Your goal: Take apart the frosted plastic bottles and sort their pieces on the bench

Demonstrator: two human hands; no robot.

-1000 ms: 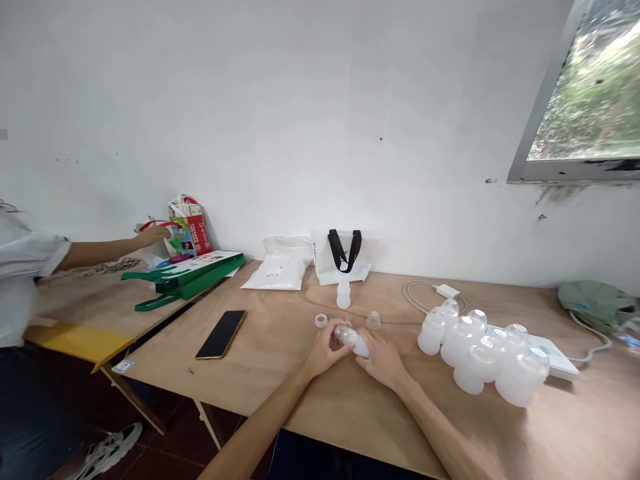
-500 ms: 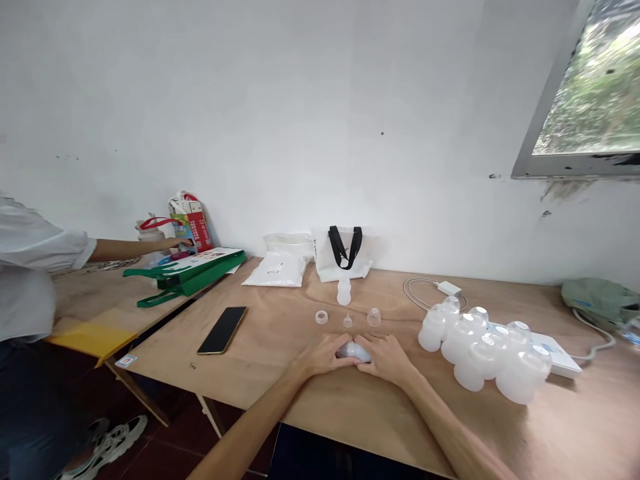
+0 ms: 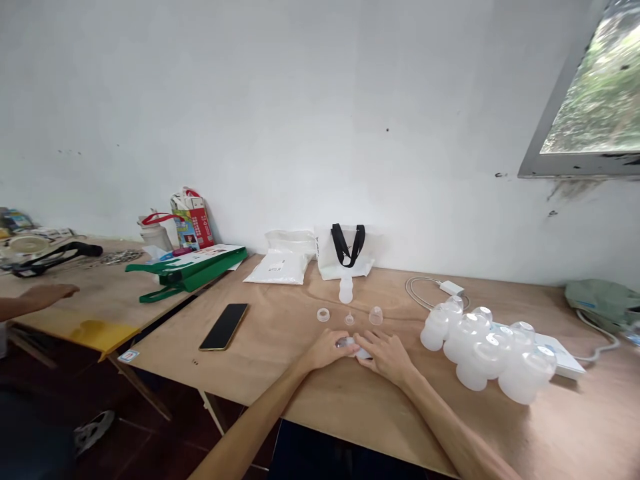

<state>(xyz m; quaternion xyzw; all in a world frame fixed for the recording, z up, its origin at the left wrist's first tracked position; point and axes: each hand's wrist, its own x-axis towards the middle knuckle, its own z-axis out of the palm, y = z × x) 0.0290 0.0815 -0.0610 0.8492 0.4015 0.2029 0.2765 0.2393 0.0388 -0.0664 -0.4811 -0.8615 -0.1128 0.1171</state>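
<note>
the bare left forearm (image 3: 260,417) slants in from the near side toward the far right; the bare right forearm (image 3: 445,423) mirrors it, slanting toward the far left. the left grip (image 3: 327,350) and right grip (image 3: 386,357) sit close together, backs upward, fingers bent inward. the left thumb (image 3: 349,351) points right, toward the right fingers (image 3: 369,341), which point far and left.

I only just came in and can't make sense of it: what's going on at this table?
Someone has both hands on a small bottle, tipped on its side: the left hand at its clear end, the right hand over its whitish end. Just beyond sit a ring, a small pointed part and a clear dome. Capped bottles stand grouped to the right; a phone lies to the left.
</note>
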